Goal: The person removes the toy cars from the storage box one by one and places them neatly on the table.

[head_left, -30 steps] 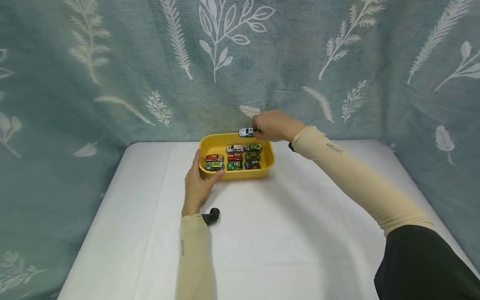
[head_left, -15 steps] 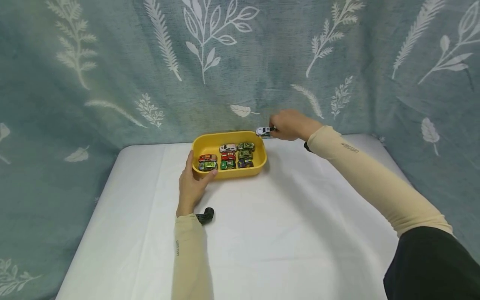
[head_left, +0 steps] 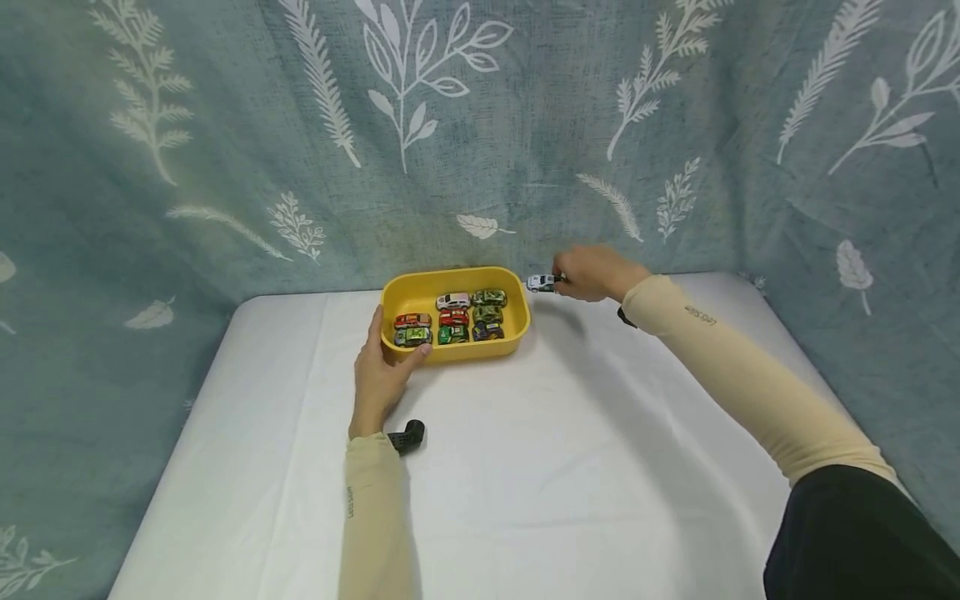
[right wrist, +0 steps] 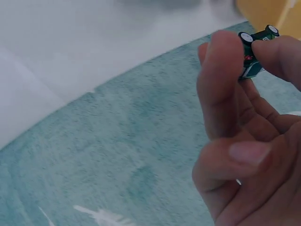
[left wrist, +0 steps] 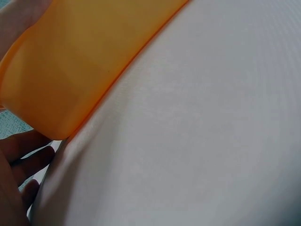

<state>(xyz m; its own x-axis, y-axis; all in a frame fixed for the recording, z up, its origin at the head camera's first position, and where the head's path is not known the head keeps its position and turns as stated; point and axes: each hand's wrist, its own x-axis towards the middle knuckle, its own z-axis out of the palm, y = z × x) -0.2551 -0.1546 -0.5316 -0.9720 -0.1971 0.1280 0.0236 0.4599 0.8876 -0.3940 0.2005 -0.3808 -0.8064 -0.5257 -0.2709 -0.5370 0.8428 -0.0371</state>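
Observation:
In the head view a yellow plastic bin [head_left: 408, 293] lies near the far edge of the table. My left hand [head_left: 377, 382] grips its near left corner, thumb over the front rim and fingers along the left side. Part of that hand [left wrist: 19, 165] shows under the bin's wall [left wrist: 84, 56] in the left wrist view. Just beyond the bin's right end, my right hand [head_left: 597, 273] pinches a white toy car [head_left: 540, 283] between thumb and fingers. From the right wrist, the car [right wrist: 251, 68] shows dark green parts and white wheels.
Several toy cars stand in columns inside the bin, among them a white one [head_left: 453, 301], a red one [head_left: 453, 317] and an orange one [head_left: 412, 321]. A white cloth [head_left: 525, 467] covers the table; a leaf-patterned curtain [head_left: 465, 192] hangs close behind it.
My right hand has carried the white car rightward from over the bin's back rim to beyond its right end, then lower. My left hand stays on the bin. The head view has shifted slightly.

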